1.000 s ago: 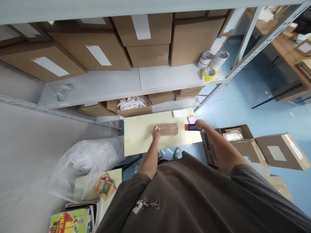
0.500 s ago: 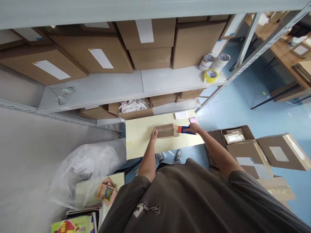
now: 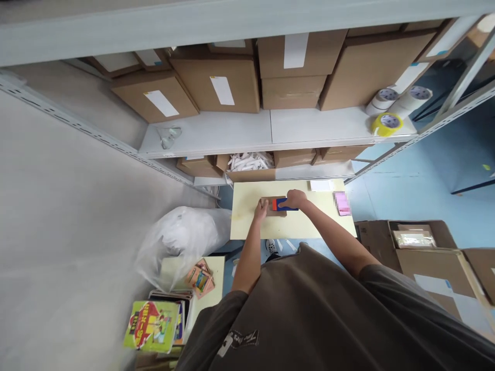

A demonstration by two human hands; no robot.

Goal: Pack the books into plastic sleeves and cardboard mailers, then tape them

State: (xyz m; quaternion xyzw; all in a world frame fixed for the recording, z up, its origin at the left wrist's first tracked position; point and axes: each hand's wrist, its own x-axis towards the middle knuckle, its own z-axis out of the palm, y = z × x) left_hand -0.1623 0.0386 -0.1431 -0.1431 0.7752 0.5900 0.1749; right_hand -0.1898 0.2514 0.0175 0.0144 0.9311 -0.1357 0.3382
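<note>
A small brown cardboard box (image 3: 277, 213) lies on the pale yellow table (image 3: 247, 226). My left hand (image 3: 262, 207) grips its left end, thumb on top. In my right hand (image 3: 295, 199) is a blue tape dispenser (image 3: 275, 204) with an orange front, held over the top of the box. The fingers wrap round its body. It covers much of the box's upper face, and I cannot make out any tape between them.
A pink-screened phone (image 3: 342, 203) and white paper (image 3: 321, 185) lie on the table. Behind stands a grey shelf (image 3: 240, 129) with cartons and tape rolls (image 3: 387, 124). Cartons (image 3: 427, 257) stand at right; a plastic bag (image 3: 185, 229) and books (image 3: 152, 324) at left.
The tape dispenser has moved left from the box's right end onto its top. My left hand still grips the left end. The whole view has shifted, with the shelf now further right.
</note>
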